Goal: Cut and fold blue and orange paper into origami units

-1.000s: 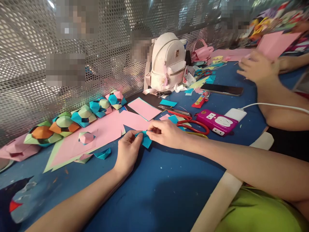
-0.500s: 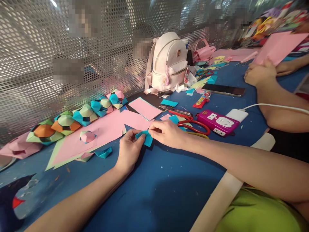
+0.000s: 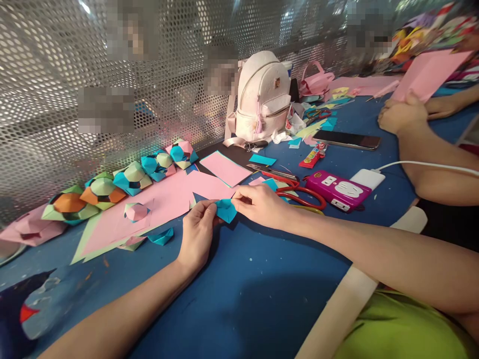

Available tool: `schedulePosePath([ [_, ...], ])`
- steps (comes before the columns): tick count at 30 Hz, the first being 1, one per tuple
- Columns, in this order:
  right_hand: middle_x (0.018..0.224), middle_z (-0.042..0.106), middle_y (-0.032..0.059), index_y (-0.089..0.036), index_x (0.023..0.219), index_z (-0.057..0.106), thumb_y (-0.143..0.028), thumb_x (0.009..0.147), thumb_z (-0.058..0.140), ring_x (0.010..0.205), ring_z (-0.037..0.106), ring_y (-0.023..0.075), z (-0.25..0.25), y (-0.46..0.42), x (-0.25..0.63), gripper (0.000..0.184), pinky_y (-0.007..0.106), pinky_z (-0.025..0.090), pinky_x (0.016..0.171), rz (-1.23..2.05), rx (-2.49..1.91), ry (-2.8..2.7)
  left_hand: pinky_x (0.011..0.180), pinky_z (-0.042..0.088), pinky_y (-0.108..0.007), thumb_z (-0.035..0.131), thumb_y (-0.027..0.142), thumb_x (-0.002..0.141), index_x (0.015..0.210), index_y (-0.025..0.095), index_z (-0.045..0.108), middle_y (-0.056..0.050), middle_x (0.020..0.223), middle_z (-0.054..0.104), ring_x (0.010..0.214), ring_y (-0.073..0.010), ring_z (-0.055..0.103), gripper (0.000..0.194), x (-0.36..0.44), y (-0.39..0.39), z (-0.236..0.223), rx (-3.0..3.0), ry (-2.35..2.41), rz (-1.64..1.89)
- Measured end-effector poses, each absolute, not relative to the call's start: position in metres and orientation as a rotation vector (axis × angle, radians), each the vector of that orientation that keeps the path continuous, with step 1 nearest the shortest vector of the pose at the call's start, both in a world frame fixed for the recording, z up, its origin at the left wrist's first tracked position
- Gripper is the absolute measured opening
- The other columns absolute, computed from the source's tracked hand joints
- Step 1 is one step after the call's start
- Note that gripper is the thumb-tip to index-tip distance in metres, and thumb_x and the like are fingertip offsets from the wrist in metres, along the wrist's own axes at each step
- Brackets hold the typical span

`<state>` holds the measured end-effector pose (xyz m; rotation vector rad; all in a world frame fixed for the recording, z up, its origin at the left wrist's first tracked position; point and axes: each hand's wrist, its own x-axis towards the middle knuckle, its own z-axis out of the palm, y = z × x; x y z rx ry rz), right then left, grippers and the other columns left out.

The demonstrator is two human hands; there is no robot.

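One small blue paper [image 3: 226, 211] sits over the counter [image 3: 209, 304], its opposite sides pinched between thumb and fingers of my left grip [image 3: 198, 230] and right grip [image 3: 261, 207]. It should be light and crease easily, so I'd hold its edges.

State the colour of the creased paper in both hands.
The creased paper is bright blue; head view.

A craft workspace, shown by folded paper shapes [image 3: 102, 186], scissors [image 3: 323, 202] and coloured sheets [image 3: 168, 199]
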<state>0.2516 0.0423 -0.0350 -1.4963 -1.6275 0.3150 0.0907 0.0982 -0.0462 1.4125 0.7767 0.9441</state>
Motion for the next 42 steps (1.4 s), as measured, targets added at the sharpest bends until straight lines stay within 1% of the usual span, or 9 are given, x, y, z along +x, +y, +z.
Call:
schedulePosePath([
  [7,0.059,0.05,-0.0024,-0.017,0.066,0.053,-0.019,0.079,0.051,0.055,0.041,0.0082,-0.036,0.042,0.251,0.014,0.023,0.031,0.055,0.311,-1.482,-1.615,0.07,0.05,-0.028,0.065,0.037,0.08,0.091,0.017,0.067,-0.001,0.078,0.067,0.072,-0.0141,0.061,0.023,0.091,0.098,-0.046,1.352,0.723,0.939],
  [12,0.057,0.048,-0.0034,-0.017,0.064,0.049,-0.016,0.078,0.051,0.054,0.04,0.0078,-0.033,0.04,0.25,0.015,0.023,0.03,0.054,0.317,-1.43,-1.645,0.066,0.047,-0.027,0.067,0.04,0.077,0.08,0.016,0.068,-0.001,0.072,0.066,0.067,-0.0142,0.058,0.024,0.092,0.097,-0.044,1.447,0.774,0.923],
  [15,0.057,0.049,-0.0037,-0.017,0.064,0.05,-0.015,0.078,0.052,0.055,0.041,0.0079,-0.033,0.04,0.25,0.015,0.022,0.031,0.054,0.34,-1.402,-1.657,0.059,0.043,-0.025,0.066,0.039,0.077,0.076,0.016,0.068,0.001,0.063,0.062,0.06,-0.0127,0.053,0.023,0.091,0.096,-0.041,1.54,0.849,0.942],
  [19,0.057,0.048,-0.0042,-0.017,0.065,0.052,-0.016,0.079,0.054,0.055,0.041,0.0078,-0.034,0.042,0.249,0.015,0.022,0.03,0.055,0.343,-1.414,-1.692,0.055,0.038,-0.024,0.065,0.038,0.078,0.08,0.016,0.07,0.002,0.062,0.061,0.057,-0.012,0.049,0.023,0.09,0.095,-0.04,1.679,0.864,0.948],
  [22,0.056,0.044,-0.0049,-0.017,0.063,0.051,-0.013,0.08,0.053,0.053,0.038,0.0073,-0.035,0.042,0.249,0.017,0.023,0.029,0.054,0.293,-1.428,-1.708,0.056,0.04,-0.024,0.067,0.036,0.077,0.083,0.016,0.07,0.001,0.064,0.063,0.059,-0.012,0.051,0.021,0.09,0.095,-0.04,1.693,0.826,0.949],
  [33,0.054,0.045,-0.0046,-0.018,0.062,0.051,-0.019,0.078,0.055,0.052,0.039,0.0083,-0.038,0.041,0.251,0.016,0.023,0.03,0.052,0.302,-1.458,-1.706,0.058,0.045,-0.025,0.065,0.026,0.076,0.079,0.016,0.069,0.0,0.068,0.066,0.06,-0.0123,0.057,0.011,0.095,0.093,-0.044,1.66,0.791,0.935],
  [35,0.053,0.045,-0.0045,-0.018,0.062,0.053,-0.02,0.078,0.055,0.05,0.039,0.0083,-0.037,0.042,0.252,0.017,0.024,0.03,0.051,0.309,-1.467,-1.69,0.058,0.046,-0.025,0.064,0.028,0.078,0.087,0.016,0.067,-0.001,0.074,0.066,0.06,-0.0117,0.058,0.015,0.094,0.091,-0.043,1.643,0.771,0.93],
  [38,0.052,0.048,-0.0037,-0.018,0.062,0.055,-0.022,0.08,0.056,0.05,0.04,0.0088,-0.036,0.046,0.256,0.018,0.025,0.032,0.052,0.333,-1.436,-1.64,0.056,0.047,-0.025,0.061,0.032,0.082,0.106,0.018,0.061,-0.003,0.094,0.066,0.058,-0.0101,0.058,0.028,0.091,0.09,-0.039,1.681,0.731,0.948],
  [42,0.053,0.051,-0.0028,-0.018,0.065,0.057,-0.024,0.081,0.057,0.051,0.044,0.0101,-0.035,0.052,0.259,0.017,0.025,0.034,0.052,0.369,-1.437,-1.538,0.059,0.046,-0.025,0.057,0.032,0.086,0.105,0.018,0.06,-0.007,0.106,0.065,0.074,-0.0138,0.061,0.023,0.084,0.093,-0.023,1.925,0.656,1.045],
])
